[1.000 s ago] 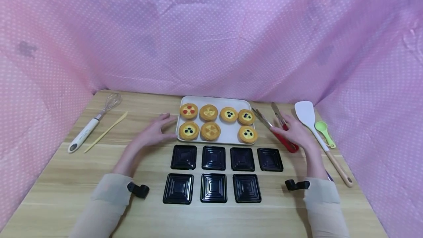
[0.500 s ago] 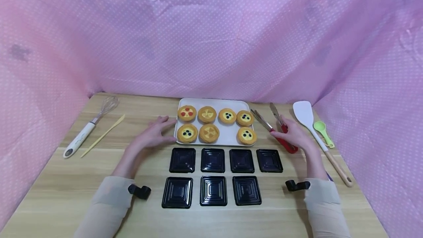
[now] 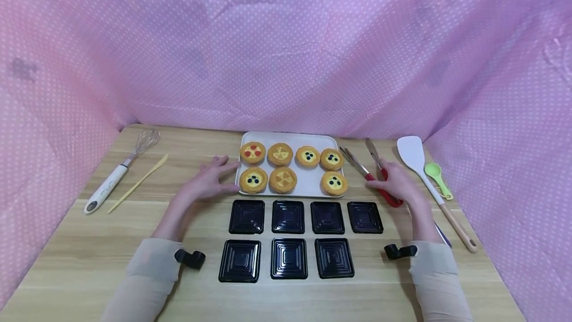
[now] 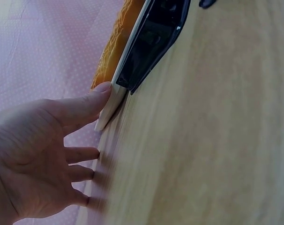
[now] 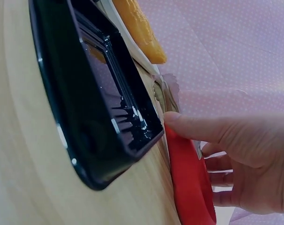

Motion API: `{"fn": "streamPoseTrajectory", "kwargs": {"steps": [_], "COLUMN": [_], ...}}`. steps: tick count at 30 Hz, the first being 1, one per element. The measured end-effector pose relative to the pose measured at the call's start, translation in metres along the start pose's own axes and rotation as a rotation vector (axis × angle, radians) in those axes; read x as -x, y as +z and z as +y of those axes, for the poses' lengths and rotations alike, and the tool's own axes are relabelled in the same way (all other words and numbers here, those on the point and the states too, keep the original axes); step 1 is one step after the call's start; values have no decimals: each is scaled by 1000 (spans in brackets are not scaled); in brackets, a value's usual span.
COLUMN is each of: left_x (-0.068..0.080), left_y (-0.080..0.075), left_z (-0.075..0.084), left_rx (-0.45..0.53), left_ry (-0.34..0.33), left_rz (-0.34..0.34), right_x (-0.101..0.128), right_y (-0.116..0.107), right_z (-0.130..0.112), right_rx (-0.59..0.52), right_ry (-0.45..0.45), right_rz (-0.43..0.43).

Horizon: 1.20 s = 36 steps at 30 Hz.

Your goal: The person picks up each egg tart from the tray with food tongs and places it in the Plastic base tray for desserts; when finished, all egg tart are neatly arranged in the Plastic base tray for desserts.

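Note:
My left hand (image 3: 209,181) rests at the left edge of a white tray (image 3: 308,179). In the left wrist view its fingers are spread and the thumb tip (image 4: 103,87) touches the tray's rim. Several egg tarts (image 3: 283,180) with fruit toppings lie on the tray. At the tray's right, my right hand (image 3: 399,183) is over red-handled tongs (image 3: 392,199), their metal arms spread apart. In the right wrist view the thumb lies against the red handle (image 5: 191,187), while the other fingers extend loosely behind it. Whether those fingers touch the tongs is hidden.
Several black square plastic trays (image 3: 289,257) stand in two rows in front of the white tray. A whisk (image 3: 120,175) and a yellow stick-like tool (image 3: 138,184) lie at left. To the right are a white spatula (image 3: 412,154) and a green measuring spoon (image 3: 438,178).
The head view has shifted slightly, so the things on the left appear a little further left and lower. Both hands keep nearly the same places beside the tray and the tongs.

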<state>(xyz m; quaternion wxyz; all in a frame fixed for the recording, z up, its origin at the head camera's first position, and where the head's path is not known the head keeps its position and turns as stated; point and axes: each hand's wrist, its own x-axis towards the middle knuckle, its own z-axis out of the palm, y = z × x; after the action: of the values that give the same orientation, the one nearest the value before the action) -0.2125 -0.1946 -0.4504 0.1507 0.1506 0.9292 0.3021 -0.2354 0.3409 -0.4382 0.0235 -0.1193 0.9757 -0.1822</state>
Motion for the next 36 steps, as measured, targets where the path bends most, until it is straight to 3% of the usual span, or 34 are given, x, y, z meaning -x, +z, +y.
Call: {"fn": "streamPoseTrajectory", "kwargs": {"steps": [18,25,36], "left_x": [2,0,-1], "left_y": [0,0,2], "left_z": [-1,1,-1], "left_rx": [-5,-9,-6], "left_ry": [4,4,6], "left_rz": [2,1,5], "right_x": [-2,0,16], "right_y": [4,-2,-28], "right_z": [3,10,9], "right_rx": [-21,-130,-118], "right_ry": [-14,70,130], "right_rz": [43,-8,-42]}}
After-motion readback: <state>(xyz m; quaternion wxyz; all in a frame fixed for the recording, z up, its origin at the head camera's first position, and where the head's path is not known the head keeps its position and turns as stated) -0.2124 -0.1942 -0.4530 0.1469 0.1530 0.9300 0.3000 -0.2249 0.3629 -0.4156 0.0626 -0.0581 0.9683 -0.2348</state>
